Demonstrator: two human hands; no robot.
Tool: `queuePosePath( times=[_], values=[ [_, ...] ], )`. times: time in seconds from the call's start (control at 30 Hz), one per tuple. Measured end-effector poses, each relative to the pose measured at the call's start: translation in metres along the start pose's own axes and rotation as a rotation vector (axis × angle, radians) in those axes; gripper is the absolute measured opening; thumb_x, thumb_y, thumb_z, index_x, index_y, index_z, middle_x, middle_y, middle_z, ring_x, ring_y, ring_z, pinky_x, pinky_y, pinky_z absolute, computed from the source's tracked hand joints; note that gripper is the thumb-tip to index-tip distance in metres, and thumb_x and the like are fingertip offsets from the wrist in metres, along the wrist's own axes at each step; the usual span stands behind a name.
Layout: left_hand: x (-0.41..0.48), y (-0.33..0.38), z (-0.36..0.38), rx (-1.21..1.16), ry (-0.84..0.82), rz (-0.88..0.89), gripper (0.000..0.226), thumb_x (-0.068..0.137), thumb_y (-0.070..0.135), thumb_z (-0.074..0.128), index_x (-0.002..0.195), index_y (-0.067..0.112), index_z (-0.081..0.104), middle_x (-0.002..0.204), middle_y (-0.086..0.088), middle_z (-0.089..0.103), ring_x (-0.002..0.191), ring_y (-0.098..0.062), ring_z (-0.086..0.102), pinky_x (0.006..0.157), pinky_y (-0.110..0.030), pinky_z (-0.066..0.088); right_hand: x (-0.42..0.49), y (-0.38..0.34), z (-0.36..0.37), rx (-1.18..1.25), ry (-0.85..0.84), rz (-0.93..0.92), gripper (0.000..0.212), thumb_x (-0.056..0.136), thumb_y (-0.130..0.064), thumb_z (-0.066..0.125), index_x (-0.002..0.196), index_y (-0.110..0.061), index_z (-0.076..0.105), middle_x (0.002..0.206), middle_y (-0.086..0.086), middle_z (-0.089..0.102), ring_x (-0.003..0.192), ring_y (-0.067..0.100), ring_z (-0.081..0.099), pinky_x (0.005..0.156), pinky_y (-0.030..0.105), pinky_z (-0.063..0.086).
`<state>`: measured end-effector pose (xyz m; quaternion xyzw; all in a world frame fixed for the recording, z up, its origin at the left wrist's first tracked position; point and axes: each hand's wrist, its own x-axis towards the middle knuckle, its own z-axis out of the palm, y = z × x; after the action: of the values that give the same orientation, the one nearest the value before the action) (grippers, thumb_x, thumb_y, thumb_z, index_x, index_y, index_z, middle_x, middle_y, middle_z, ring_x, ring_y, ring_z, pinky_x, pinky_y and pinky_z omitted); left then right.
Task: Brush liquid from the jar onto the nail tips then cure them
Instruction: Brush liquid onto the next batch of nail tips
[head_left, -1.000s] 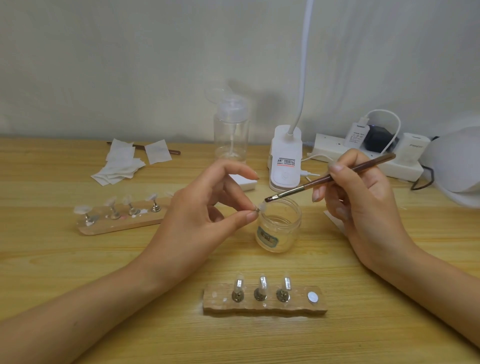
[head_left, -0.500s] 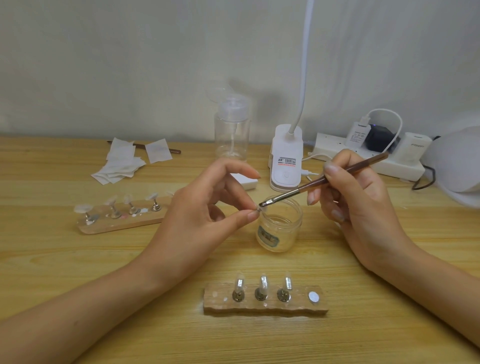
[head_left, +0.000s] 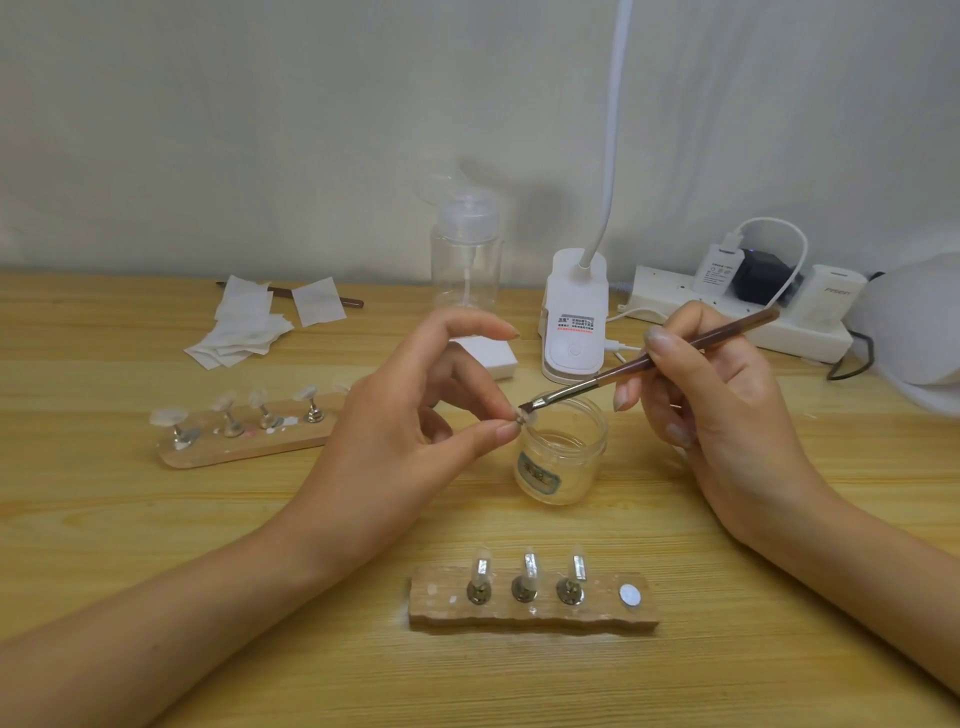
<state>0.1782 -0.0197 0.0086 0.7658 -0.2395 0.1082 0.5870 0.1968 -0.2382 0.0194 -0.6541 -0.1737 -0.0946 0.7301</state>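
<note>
My left hand (head_left: 410, 431) pinches a small nail tip on its metal stand (head_left: 523, 415) between thumb and fingertip, just above the rim of the open clear jar (head_left: 563, 457). My right hand (head_left: 711, 410) grips a brown-handled brush (head_left: 649, 361), and its bristles touch the nail tip. A near wooden holder (head_left: 530, 605) carries three nail tips on stands and one bare round magnet at its right end. A second wooden holder (head_left: 244, 436) at the left carries several nail tips. The white curing lamp (head_left: 914, 332) sits at the far right edge.
A clear pump bottle (head_left: 466, 254) and a white clip lamp (head_left: 574, 322) stand behind the jar. A power strip (head_left: 727, 312) with plugs lies at the back right. White wipes (head_left: 249, 327) and another brush lie at the back left.
The brush tip has slid left and down onto the nail tip held by my left hand. My left hand has stayed nearly still.
</note>
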Motion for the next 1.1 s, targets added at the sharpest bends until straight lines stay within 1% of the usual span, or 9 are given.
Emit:
queuePosePath(
  times=[0.13, 0.27, 0.37, 0.53, 0.73, 0.83, 0.93, 1.0, 1.1],
  values=[
    [0.0005, -0.0005, -0.0004, 0.0, 0.002, 0.0, 0.051, 0.085, 0.009, 0.075, 0.124, 0.034, 0.053, 0.084, 0.007, 0.07, 0.087, -0.011, 0.069, 0.061, -0.03, 0.049, 0.0012, -0.0002, -0.0012, -0.002, 0.077, 0.04, 0.019, 0.087, -0.029, 0.057, 0.077, -0.016, 0.047, 0.062, 0.008, 0.065, 0.039, 0.008, 0.034, 0.039, 0.014, 0.027],
    [0.0002, -0.0004, 0.0001, 0.005, 0.003, -0.001, 0.051, 0.085, 0.011, 0.074, 0.125, 0.034, 0.053, 0.084, 0.007, 0.071, 0.087, -0.011, 0.07, 0.063, -0.034, 0.05, 0.0008, 0.0002, -0.0021, 0.036, 0.031, -0.007, 0.022, 0.095, -0.026, 0.057, 0.076, -0.019, 0.048, 0.062, 0.005, 0.065, 0.04, 0.008, 0.033, 0.042, 0.022, 0.023],
    [0.0004, -0.0011, -0.0001, 0.013, 0.006, -0.001, 0.053, 0.086, 0.005, 0.075, 0.125, 0.033, 0.053, 0.084, 0.008, 0.07, 0.087, -0.01, 0.069, 0.064, -0.035, 0.05, -0.0001, 0.0008, -0.0014, 0.01, -0.003, -0.018, 0.019, 0.094, -0.024, 0.056, 0.078, -0.017, 0.048, 0.062, 0.007, 0.065, 0.041, 0.008, 0.034, 0.042, 0.019, 0.026],
    [0.0006, -0.0018, 0.0001, 0.014, 0.008, -0.004, 0.054, 0.086, 0.005, 0.075, 0.126, 0.033, 0.053, 0.084, 0.007, 0.071, 0.087, -0.011, 0.069, 0.066, -0.036, 0.051, 0.0008, 0.0002, -0.0016, -0.003, 0.081, 0.004, 0.019, 0.088, -0.027, 0.056, 0.078, -0.015, 0.046, 0.06, 0.007, 0.064, 0.039, 0.008, 0.032, 0.039, 0.016, 0.026],
    [0.0008, -0.0037, -0.0008, -0.026, -0.001, -0.027, 0.057, 0.086, 0.004, 0.075, 0.128, 0.033, 0.05, 0.085, 0.005, 0.071, 0.088, -0.013, 0.07, 0.063, -0.026, 0.053, -0.0014, -0.0011, 0.0002, 0.026, 0.016, -0.044, 0.022, 0.095, -0.023, 0.056, 0.078, -0.015, 0.044, 0.059, 0.006, 0.063, 0.04, 0.009, 0.033, 0.042, 0.021, 0.025],
    [0.0013, -0.0044, -0.0015, -0.052, -0.006, -0.038, 0.057, 0.086, 0.004, 0.076, 0.128, 0.033, 0.05, 0.085, 0.005, 0.072, 0.088, -0.014, 0.071, 0.061, -0.024, 0.053, -0.0007, -0.0008, -0.0009, 0.0, 0.069, -0.005, 0.018, 0.089, -0.024, 0.055, 0.078, -0.013, 0.044, 0.057, 0.008, 0.062, 0.038, 0.008, 0.032, 0.041, 0.019, 0.025],
    [0.0017, -0.0051, -0.0012, -0.096, -0.01, -0.061, 0.056, 0.085, 0.004, 0.076, 0.127, 0.032, 0.051, 0.084, 0.004, 0.071, 0.087, -0.013, 0.071, 0.062, -0.024, 0.053, 0.0004, 0.0004, -0.0028, -0.007, 0.112, 0.008, 0.018, 0.094, -0.018, 0.053, 0.078, -0.014, 0.044, 0.057, 0.007, 0.061, 0.039, 0.009, 0.031, 0.04, 0.02, 0.024],
    [0.0023, -0.0052, -0.0016, -0.134, -0.007, -0.078, 0.053, 0.084, 0.005, 0.075, 0.125, 0.03, 0.053, 0.084, 0.003, 0.071, 0.085, -0.011, 0.071, 0.065, -0.024, 0.053, 0.0005, 0.0004, -0.0031, 0.012, 0.12, 0.002, 0.018, 0.09, -0.023, 0.056, 0.078, -0.015, 0.045, 0.057, 0.007, 0.061, 0.039, 0.009, 0.03, 0.041, 0.022, 0.022],
    [0.003, -0.0034, -0.0027, -0.218, 0.01, -0.094, 0.049, 0.081, 0.009, 0.075, 0.123, 0.027, 0.056, 0.083, 0.001, 0.071, 0.082, -0.01, 0.069, 0.064, -0.02, 0.051, -0.0001, 0.0003, -0.0051, 0.048, 0.11, -0.032, 0.021, 0.095, -0.021, 0.056, 0.078, -0.016, 0.045, 0.058, 0.006, 0.061, 0.039, 0.009, 0.03, 0.039, 0.017, 0.024]
  ],
)
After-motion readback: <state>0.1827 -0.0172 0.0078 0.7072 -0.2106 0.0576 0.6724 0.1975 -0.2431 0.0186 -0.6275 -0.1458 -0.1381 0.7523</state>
